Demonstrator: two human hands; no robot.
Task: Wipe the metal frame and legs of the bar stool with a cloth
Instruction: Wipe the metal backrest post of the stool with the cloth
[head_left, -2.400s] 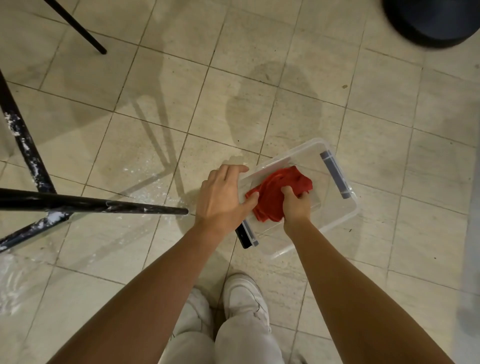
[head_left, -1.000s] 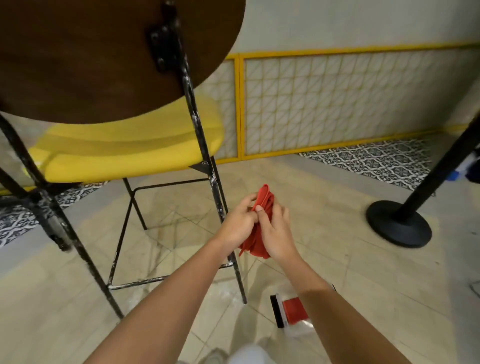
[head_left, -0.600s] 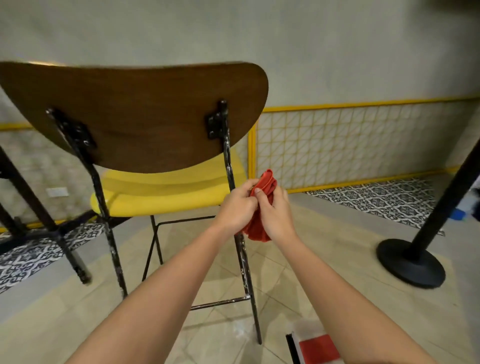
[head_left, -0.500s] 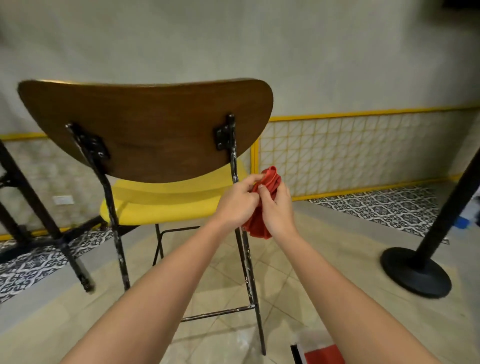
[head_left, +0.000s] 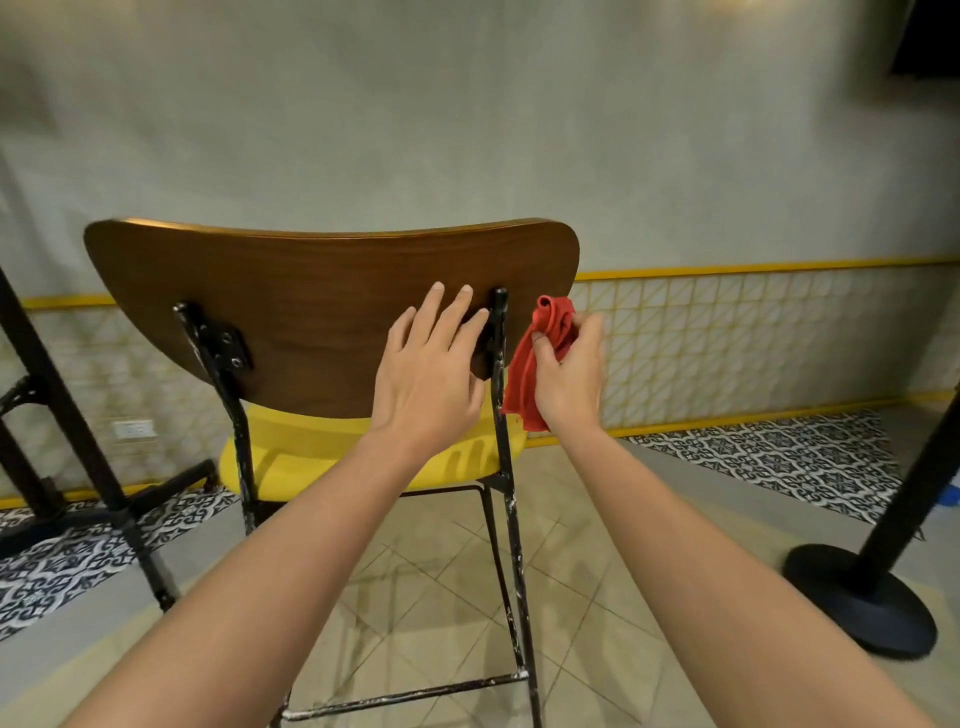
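1. The bar stool (head_left: 332, 332) stands in the centre of the frame with its back to me: a brown wooden backrest, a yellow seat (head_left: 291, 457) below it, and black metal legs flecked with white.
2. The right rear upright (head_left: 500, 364) of the frame runs from the backrest down to the floor, just right of centre.
3. My left hand (head_left: 428, 379) lies open, fingers spread flat against the backrest, touching that upright.
4. My right hand (head_left: 569, 379) is closed around a bunched red cloth (head_left: 535, 358), held just beside the upright on its right.
5. A black post on a round base (head_left: 862, 603) stands at lower right; a black table leg (head_left: 67, 415) crosses the left edge.
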